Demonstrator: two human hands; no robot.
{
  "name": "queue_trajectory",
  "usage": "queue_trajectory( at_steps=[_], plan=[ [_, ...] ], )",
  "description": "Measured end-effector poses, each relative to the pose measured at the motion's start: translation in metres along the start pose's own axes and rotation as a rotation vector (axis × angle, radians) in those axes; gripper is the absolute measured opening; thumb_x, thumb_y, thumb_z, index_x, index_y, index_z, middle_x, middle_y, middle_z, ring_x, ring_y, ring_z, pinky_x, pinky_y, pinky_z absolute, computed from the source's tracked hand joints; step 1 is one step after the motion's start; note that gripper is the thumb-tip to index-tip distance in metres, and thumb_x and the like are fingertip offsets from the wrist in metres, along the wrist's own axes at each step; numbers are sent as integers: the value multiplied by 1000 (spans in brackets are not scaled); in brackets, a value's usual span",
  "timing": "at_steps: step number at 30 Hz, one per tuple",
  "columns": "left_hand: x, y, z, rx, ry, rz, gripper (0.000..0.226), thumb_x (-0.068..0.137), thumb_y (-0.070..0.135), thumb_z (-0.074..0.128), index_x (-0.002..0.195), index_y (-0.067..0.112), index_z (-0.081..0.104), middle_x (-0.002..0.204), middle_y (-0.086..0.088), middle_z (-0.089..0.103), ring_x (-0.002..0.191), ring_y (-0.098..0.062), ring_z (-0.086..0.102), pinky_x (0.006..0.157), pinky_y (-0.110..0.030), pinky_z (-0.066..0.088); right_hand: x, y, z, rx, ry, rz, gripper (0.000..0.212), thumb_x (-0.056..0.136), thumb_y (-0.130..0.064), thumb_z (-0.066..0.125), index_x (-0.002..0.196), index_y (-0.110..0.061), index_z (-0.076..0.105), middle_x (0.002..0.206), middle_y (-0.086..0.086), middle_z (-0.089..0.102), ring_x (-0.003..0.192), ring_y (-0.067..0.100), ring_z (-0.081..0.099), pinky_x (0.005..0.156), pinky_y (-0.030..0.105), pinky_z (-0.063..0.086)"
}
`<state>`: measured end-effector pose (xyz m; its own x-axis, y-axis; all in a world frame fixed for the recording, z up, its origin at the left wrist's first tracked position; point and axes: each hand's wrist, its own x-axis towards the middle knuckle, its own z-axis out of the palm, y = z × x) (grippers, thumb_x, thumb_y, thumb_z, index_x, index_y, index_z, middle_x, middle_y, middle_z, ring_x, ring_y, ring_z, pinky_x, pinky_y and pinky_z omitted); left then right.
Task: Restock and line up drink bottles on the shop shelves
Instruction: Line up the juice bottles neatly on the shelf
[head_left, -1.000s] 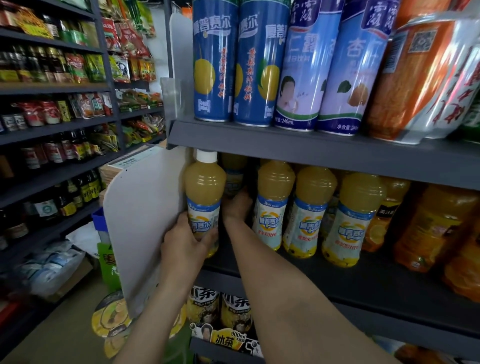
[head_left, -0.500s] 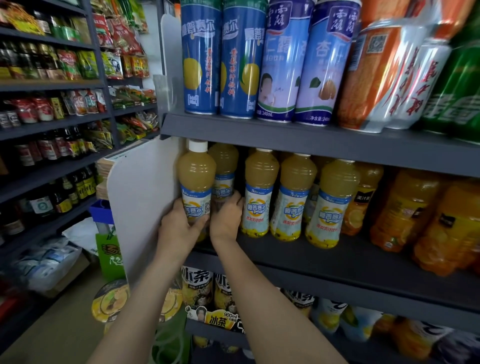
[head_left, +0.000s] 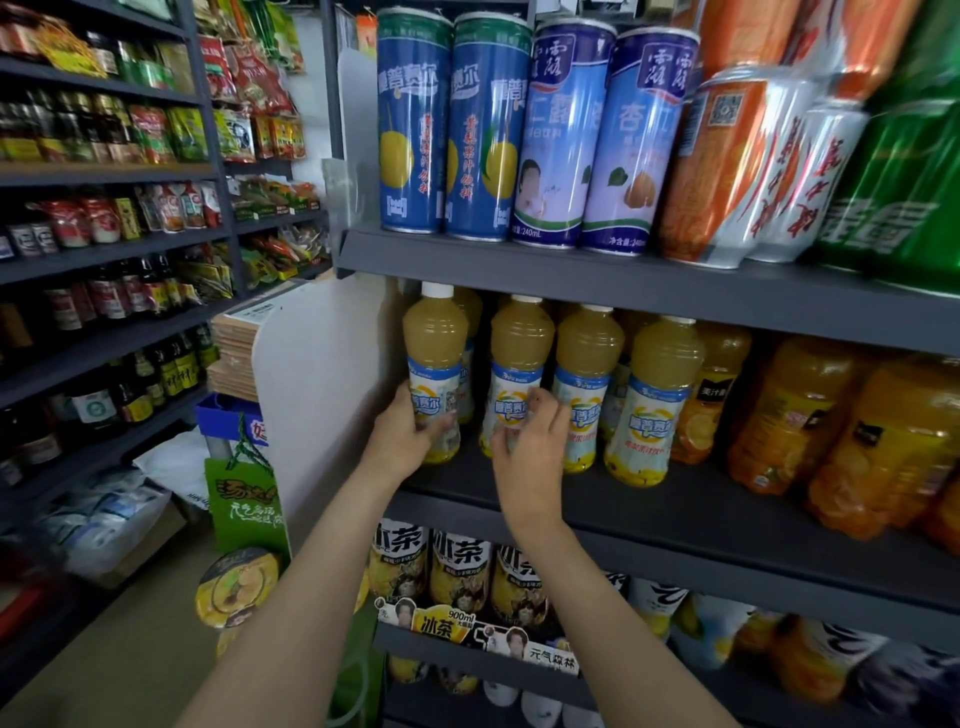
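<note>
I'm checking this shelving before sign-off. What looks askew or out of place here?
On the top shelf, the orange cans lean left against the upright blue cans. Below, the juice bottles stand upright; the left hand grips the end one. No spills or damage show.

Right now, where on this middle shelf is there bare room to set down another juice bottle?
The bare strip is the dark front of the middle shelf, before the yellow juice bottles and orange juice bottles. The back is packed. At the white divider panel the left hand grips the end bottle; the right hand touches the next bottle.
</note>
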<state>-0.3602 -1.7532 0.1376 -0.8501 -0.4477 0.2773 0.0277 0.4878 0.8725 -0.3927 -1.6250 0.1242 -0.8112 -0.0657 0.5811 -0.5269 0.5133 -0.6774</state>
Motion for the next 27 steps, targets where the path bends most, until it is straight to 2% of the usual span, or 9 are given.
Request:
queue_trajectory(
  at_steps=[4,8,10,12,14,19,23,27],
  plan=[
    [8,1,5,-15,-64,-42,55,87,13,62,135,9,36,131,-8,53,118,-18,50,95,-27,37,-2,5,-1,-119,-108,63,54,91,-13,56,138,1,33,134,17,32,124,29,41,102,29,38],
    [11,2,14,-24,-63,-47,56,88,13,61,137,11,34,129,-3,51,118,-16,48,98,-29,37,-2,6,0,-225,-167,121,54,94,-22,52,140,-4,28,135,12,29,119,25,47,91,29,46],
    [7,-3,23,7,38,-28,59,86,16,63,137,10,35,126,-1,50,118,-16,47,99,-31,38,-5,6,2,-252,-174,153,53,95,-27,50,138,-6,29,134,9,33,117,23,50,86,29,48],
    [1,-12,33,139,183,-46,68,83,23,68,140,8,34,128,-13,48,120,-30,46,101,-41,38,-8,7,3,-268,-185,176,56,95,-33,49,139,-7,27,135,8,36,116,24,51,83,31,49],
    [-10,-16,42,234,264,-71,73,80,22,70,142,9,32,129,-19,45,117,-37,43,99,-43,36,-7,7,5,-251,-191,220,59,94,-35,51,140,-7,28,135,9,40,116,26,52,83,34,48],
    [-16,-17,43,146,280,-21,74,78,14,72,141,15,36,131,-12,50,120,-28,47,94,-38,39,-5,4,5,-93,-136,355,52,86,-35,64,124,-7,41,112,13,62,103,29,61,76,37,50],
    [-12,-17,40,125,247,-32,73,78,12,72,141,14,36,132,-11,50,122,-27,47,97,-36,38,-8,3,5,-132,-128,327,53,84,-38,65,118,-6,39,106,13,63,98,30,62,74,37,50],
    [-13,-18,45,137,308,-43,72,78,12,72,141,13,37,128,-15,49,118,-31,48,96,-40,39,-7,3,7,-170,-146,304,54,85,-40,63,118,-6,37,105,13,63,97,30,63,73,37,50]
  ],
)
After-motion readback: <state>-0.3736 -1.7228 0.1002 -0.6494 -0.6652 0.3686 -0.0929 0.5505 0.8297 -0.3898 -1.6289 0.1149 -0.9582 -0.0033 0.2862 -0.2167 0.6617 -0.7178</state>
